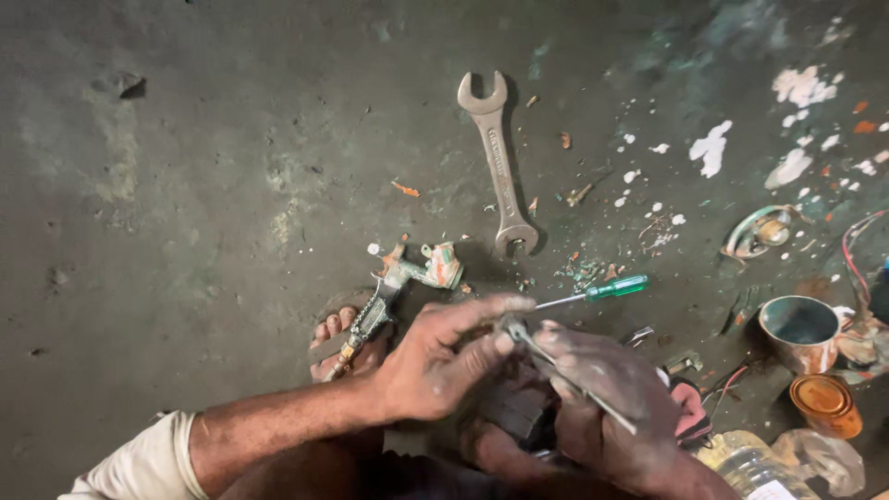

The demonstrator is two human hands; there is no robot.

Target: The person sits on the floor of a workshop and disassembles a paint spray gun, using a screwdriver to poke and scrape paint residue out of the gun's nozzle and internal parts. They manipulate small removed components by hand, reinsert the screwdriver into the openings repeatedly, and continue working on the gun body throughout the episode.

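My left hand (444,356) pinches a small metal part at its fingertips, right where it meets the tip of a thin metal tool (565,375). My right hand (607,398) grips that thin tool, which runs slanted across its palm. Both hands are grimy and hover above a dark object (519,412) between my feet. A paint-stained spray gun (398,287) lies on the floor just beyond my left hand, resting over my sandalled foot (338,338). A green-handled screwdriver (602,292) lies close past my right hand.
A large double open-end wrench (500,162) lies on the concrete floor farther out. At the right stand a metal cup (801,329), an orange tin lid (824,403), a round metal fitting (764,231), wires and a plastic bottle (755,463). Paint flecks dot the floor.
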